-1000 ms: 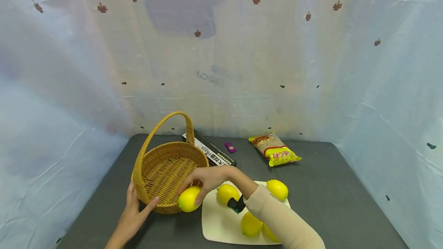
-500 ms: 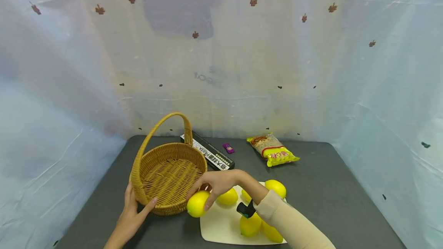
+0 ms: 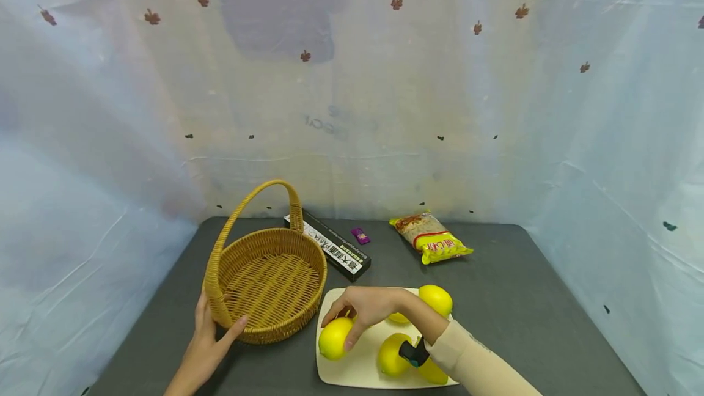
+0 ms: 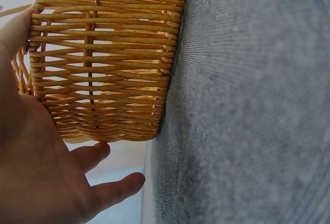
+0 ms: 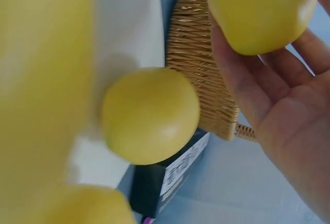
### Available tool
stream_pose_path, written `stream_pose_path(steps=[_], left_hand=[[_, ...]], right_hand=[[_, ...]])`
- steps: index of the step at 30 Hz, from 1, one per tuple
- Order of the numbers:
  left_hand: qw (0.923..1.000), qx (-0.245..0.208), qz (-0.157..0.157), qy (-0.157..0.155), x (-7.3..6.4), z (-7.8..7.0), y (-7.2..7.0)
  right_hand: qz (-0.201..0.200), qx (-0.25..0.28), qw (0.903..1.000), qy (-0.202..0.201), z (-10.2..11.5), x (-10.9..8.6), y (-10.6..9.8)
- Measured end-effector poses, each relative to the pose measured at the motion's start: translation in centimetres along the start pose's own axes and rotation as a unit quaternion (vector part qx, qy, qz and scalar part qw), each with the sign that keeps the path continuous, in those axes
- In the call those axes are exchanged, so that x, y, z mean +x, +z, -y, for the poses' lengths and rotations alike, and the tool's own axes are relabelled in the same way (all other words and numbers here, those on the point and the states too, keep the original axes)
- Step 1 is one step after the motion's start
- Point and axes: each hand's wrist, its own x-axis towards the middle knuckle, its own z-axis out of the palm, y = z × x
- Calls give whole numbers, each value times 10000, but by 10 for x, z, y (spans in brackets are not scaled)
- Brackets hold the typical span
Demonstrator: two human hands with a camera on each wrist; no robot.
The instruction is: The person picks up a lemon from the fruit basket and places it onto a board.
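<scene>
My right hand (image 3: 370,310) grips a yellow lemon (image 3: 332,341) over the left part of a white cutting board (image 3: 352,373). Fingers and thumb hold it from above; in the right wrist view the held lemon (image 5: 260,10) sits at the fingertips. Several more lemons lie on the board, one at the front (image 3: 392,356) and one at the back right corner (image 3: 436,298); the forearm partly covers others. On the left, my left hand (image 3: 205,341) holds the wicker basket (image 3: 275,333) at its near-left rim, thumb over the edge. The basket's handle (image 3: 242,212) stands upright, its inside bare.
Behind the basket lies a black-and-white pasta box (image 3: 335,249). A small purple packet (image 3: 360,236) is beside it. At the back right sits a yellow-ended food bag (image 3: 431,238). Pale curtains (image 3: 363,109) enclose the dark grey table (image 3: 517,310).
My right hand has moved right and toward me with the lemon, from the basket's rim to over the cutting board. The left hand keeps its place on the basket.
</scene>
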Motion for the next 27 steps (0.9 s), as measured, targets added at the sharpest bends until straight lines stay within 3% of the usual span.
stream_pose_path(steps=[7, 12, 23, 24, 27], left_hand=[[9994, 39, 174, -280, 0, 1, -1], [9995, 93, 138, -264, -1, -1, -1], [9993, 181, 145, -293, -1, -4, -3], [9993, 179, 158, -293, -1, -4, -3], [9992, 180, 185, -318, 0, -4, -3]], right_hand=[[-375, 91, 9991, 150, -8, -14, 13], [-534, 60, 9984, 179, -12, -19, 21], [-410, 26, 9974, 594, -12, -24, 29], [-362, 26, 9979, 541, -29, -21, 32], [-269, -157, 9980, 557, -51, -18, 36]])
